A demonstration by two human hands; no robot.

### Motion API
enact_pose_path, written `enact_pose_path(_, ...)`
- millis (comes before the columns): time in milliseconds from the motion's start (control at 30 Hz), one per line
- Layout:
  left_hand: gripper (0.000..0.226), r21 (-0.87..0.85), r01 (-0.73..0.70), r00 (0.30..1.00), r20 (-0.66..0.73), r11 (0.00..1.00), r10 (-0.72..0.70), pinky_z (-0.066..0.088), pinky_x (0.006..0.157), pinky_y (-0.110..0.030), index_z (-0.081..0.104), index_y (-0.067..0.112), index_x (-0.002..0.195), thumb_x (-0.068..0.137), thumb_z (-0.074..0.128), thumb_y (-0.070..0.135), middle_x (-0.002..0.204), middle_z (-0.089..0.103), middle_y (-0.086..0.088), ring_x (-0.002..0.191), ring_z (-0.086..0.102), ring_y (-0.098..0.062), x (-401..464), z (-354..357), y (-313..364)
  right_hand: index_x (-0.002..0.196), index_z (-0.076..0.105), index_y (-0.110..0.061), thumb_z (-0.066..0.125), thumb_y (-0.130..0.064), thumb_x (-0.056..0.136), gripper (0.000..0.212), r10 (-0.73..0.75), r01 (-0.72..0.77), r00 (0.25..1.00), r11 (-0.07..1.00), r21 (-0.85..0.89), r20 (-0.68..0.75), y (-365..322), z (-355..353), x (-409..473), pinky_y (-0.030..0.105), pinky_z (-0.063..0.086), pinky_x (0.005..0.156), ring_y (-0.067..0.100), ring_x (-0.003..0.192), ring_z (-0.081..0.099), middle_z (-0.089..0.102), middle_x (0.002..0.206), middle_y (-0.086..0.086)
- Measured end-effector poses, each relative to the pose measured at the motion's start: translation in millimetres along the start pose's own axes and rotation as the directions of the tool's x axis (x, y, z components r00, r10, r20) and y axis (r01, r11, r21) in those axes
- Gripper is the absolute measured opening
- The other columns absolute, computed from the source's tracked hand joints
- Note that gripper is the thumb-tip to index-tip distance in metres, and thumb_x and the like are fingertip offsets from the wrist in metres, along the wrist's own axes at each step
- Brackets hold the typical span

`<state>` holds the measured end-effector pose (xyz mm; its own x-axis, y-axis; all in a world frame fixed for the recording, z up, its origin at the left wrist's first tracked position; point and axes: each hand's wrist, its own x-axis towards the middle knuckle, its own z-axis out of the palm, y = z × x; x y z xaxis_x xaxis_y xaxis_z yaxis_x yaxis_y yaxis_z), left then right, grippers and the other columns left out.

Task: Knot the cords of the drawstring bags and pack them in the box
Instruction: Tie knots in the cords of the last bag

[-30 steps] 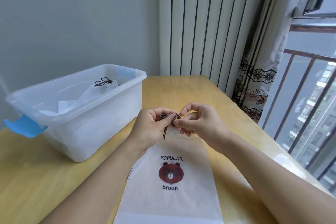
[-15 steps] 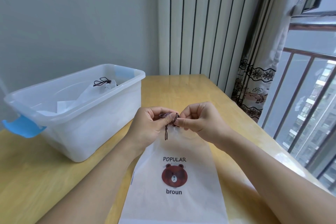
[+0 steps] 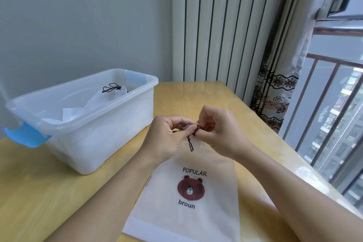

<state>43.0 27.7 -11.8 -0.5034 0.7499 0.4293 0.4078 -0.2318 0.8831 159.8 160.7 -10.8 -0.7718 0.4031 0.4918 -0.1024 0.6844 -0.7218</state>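
**Both hands working the cord at the bag's mouth**

Head view: your left hand (image 3: 167, 139) and right hand (image 3: 220, 131) meet above the middle of the table (image 3: 59, 198), fingers curled, each pinching the dark cord (image 3: 186, 127) at the top of the white drawstring bag (image 3: 186, 212). One knotted cord end hangs down between your thumbs. The bag lies flat towards the table's near edge, bear print and lettering facing up, its mouth lifted to your fingers. The clear plastic box (image 3: 117, 124) with blue latches stands at the left side of the table, and another white bag (image 3: 110, 96) with a tied dark cord lies inside it.
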Motion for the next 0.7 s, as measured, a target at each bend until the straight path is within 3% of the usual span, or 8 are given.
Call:
enact_pose_path(67,0.018,0.003,-0.002,1.0,0.001,1.0,0.002,0.052,0.074,-0.016,0.079,0.025,0.082,0.085,0.076,0.008,0.079,0.077,0.003,0.075,0.067,-0.005,0.0,0.6,-0.3,0.098,0.062,-0.017,0.068,-0.008,0.086,0.016,0.031,-0.026,0.997,0.997,-0.069,0.072,-1.1,0.4,-0.1,0.025,0.037,0.049,0.009,0.052,0.047,0.063,0.062,-0.007)
enact_pose_path(133,0.018,-0.01,0.005,1.0,-0.012,1.0,-0.005,0.052,0.072,-0.015,0.079,0.025,0.081,0.085,0.076,0.007,0.077,0.077,0.004,0.074,0.068,-0.004,0.9,-1.2,-1.3,0.092,0.069,-0.014,0.066,-0.01,0.089,0.006,0.045,-0.036,0.993,0.996,-0.082,0.112,-1.9,1.0,1.6,0.026,0.036,0.05,0.008,0.052,0.045,0.061,0.061,-0.006)
enact_pose_path(233,0.019,-0.045,0.013,1.0,-0.014,0.999,-0.014,0.056,0.075,-0.021,0.079,0.024,0.08,0.086,0.075,0.007,0.079,0.077,0.0,0.077,0.071,-0.011,3.0,-3.4,0.0,0.086,0.069,-0.005,0.069,-0.007,0.094,0.008,0.142,-0.177,0.971,0.968,0.176,0.195,-1.1,-8.5,4.1,0.022,0.039,0.054,0.01,0.06,0.052,0.067,0.07,0.008)
enact_pose_path(367,0.007,-0.151,0.059,0.998,0.031,0.987,-0.055,0.056,0.077,-0.023,0.08,0.021,0.08,0.079,0.075,0.017,0.081,0.078,-0.004,0.079,0.073,-0.014,0.7,-2.8,5.3,0.087,0.066,-0.008,0.068,-0.01,0.09,0.004,0.144,-0.345,0.903,0.803,0.486,0.404,4.0,-19.1,0.0,0.025,0.047,0.071,0.019,0.078,0.06,0.067,0.083,0.006)
enact_pose_path(500,0.007,-0.199,0.101,0.993,0.076,0.975,-0.087,0.056,0.076,-0.021,0.078,0.008,0.088,0.084,0.072,0.008,0.082,0.077,-0.006,0.079,0.073,-0.014,-0.7,-5.2,6.0,0.083,0.06,-0.005,0.061,-0.014,0.091,0.012,0.163,-0.47,0.847,0.675,0.569,0.506,4.2,-19.4,-2.2,0.019,0.05,0.06,0.011,0.064,0.062,0.066,0.074,0.002)
enact_pose_path(600,0.007,-0.215,0.102,0.994,0.069,0.971,-0.089,0.055,0.073,-0.019,0.077,0.007,0.088,0.084,0.071,0.004,0.078,0.076,-0.005,0.074,0.07,-0.011,0.3,-7.7,6.6,0.075,0.063,-0.011,0.064,-0.019,0.09,0.017,0.162,-0.477,0.85,0.641,0.601,0.502,4.1,-22.8,-2.7,0.019,0.048,0.058,0.011,0.061,0.059,0.063,0.073,0.002)
enact_pose_path(700,0.011,-0.229,0.09,0.995,0.071,0.969,-0.075,0.056,0.075,-0.02,0.077,0.007,0.089,0.079,0.073,0.01,0.082,0.077,-0.006,0.078,0.072,-0.013,0.4,-9.3,7.0,0.079,0.059,-0.008,0.053,-0.011,0.099,0.021,0.138,-0.468,0.855,0.621,0.629,0.5,0.8,-26.3,-3.3,0.018,0.05,0.059,0.01,0.063,0.062,0.066,0.074,0.001)
